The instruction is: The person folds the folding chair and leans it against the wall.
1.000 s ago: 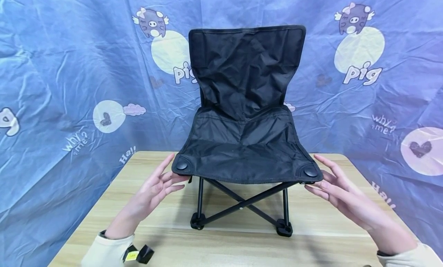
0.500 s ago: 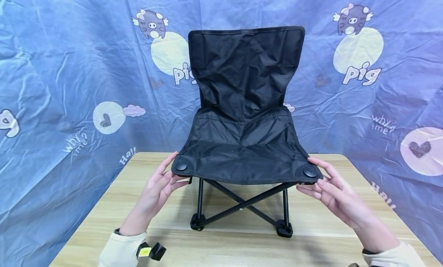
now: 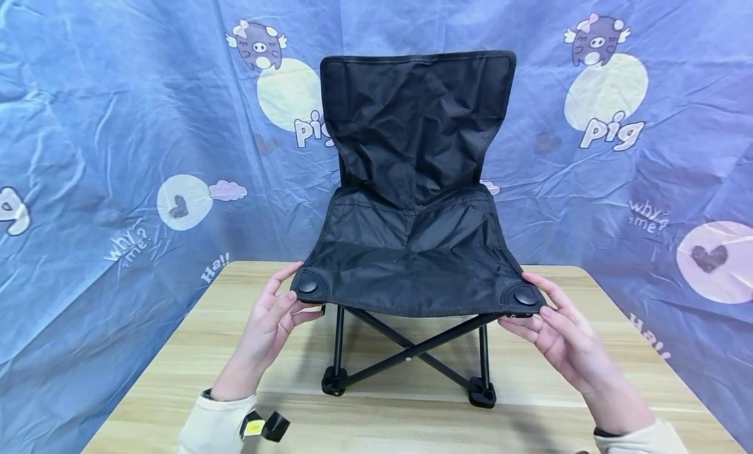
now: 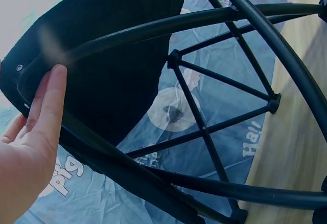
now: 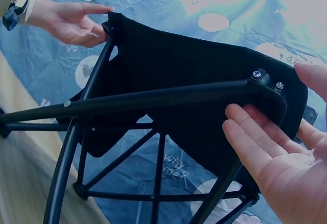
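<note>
A black folding camp chair [image 3: 412, 264] stands unfolded on the table, its seat and backrest facing me. My left hand [image 3: 265, 326] holds the seat's front left corner, thumb and forefinger at the edge, other fingers underneath. At the front right corner my right hand [image 3: 565, 340] grips the seat the same way. From below, in the left wrist view, the left fingers [image 4: 51, 101] lie against the corner beside a bent tube. The right wrist view shows the right fingers [image 5: 255, 137] under the fabric, near the screwed corner fitting [image 5: 258, 75].
The light wooden table [image 3: 235, 297] carries the chair's black feet [image 3: 482, 392]. Behind it hangs a blue cloth [image 3: 117, 81] printed with pigs and lettering. A black device with a yellow label [image 3: 254, 428] is strapped at the left sleeve.
Both hands have moved inward from beside the seat and closed onto its front corners. The chair stays in place; the view has shifted slightly.
</note>
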### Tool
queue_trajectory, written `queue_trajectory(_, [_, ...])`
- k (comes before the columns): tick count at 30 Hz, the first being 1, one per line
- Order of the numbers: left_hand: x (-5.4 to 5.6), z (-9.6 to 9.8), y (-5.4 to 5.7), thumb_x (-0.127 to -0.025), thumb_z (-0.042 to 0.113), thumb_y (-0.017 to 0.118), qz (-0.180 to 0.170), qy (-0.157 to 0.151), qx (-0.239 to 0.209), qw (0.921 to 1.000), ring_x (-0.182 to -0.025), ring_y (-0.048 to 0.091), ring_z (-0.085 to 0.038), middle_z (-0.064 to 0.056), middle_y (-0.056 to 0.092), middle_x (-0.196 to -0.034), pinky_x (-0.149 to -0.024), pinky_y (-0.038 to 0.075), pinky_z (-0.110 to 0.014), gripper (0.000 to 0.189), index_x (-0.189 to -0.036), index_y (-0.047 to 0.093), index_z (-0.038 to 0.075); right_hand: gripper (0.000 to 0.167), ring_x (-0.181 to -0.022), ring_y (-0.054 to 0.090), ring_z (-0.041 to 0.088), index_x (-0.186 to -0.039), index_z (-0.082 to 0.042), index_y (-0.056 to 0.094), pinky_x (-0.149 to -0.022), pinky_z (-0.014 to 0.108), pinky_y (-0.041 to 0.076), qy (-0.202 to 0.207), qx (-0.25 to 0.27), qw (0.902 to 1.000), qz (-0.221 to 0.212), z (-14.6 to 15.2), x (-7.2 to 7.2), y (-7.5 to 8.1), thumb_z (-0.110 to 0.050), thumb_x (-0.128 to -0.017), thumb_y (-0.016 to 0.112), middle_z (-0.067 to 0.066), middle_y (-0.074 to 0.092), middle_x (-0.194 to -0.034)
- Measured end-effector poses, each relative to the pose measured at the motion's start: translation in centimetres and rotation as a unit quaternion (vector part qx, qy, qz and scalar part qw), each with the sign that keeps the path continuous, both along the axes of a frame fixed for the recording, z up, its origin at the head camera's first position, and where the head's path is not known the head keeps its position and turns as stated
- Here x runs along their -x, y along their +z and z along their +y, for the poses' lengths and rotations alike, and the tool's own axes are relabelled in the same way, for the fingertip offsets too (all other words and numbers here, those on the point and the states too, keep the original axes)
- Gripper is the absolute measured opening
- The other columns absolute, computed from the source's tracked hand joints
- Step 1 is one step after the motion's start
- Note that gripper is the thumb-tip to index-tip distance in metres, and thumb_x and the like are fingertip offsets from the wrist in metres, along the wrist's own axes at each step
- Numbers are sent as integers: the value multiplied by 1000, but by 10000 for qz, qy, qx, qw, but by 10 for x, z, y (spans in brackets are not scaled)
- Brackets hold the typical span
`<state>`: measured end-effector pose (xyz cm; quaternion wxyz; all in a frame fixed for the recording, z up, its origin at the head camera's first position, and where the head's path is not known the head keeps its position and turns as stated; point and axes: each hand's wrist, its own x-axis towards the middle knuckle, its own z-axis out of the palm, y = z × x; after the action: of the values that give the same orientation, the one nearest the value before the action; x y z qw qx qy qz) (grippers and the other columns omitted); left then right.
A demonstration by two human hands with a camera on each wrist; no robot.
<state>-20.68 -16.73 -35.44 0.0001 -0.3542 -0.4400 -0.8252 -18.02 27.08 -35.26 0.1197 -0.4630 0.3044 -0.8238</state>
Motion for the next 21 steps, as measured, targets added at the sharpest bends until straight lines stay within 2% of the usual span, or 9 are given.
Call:
queue_trajectory(11, [6,7,-8,-99,-9,38,295,100,-487,9983,-98,71,-23,-14,68,-122,-81,60,-38,43,-138,50,3,56,-126,51,46,-154,6,22,-110,51,37,-173,198,9997,-3,-3,0,-1,11,-100,7,31,40,-147])
queue_trajectory(15, [9,7,-8,-97,-12,38,438,64,-573,9974,-94,72,-25,-17,68,-121,-81,59,-38,43,-137,50,-1,55,-125,53,46,-153,9,21,-108,52,39,-287,173,9994,89,-2,1,0,13,-99,9,33,42,-145])
queue_trajectory(21, [13,5,-8,-95,-13,40,447,42,-637,9970,-92,73,-26,-17,68,-121,-80,59,-38,43,-134,54,-1,53,-121,56,45,-151,12,24,-106,52,42,-489,124,9985,196,-2,3,1,14,-99,11,34,46,-141])
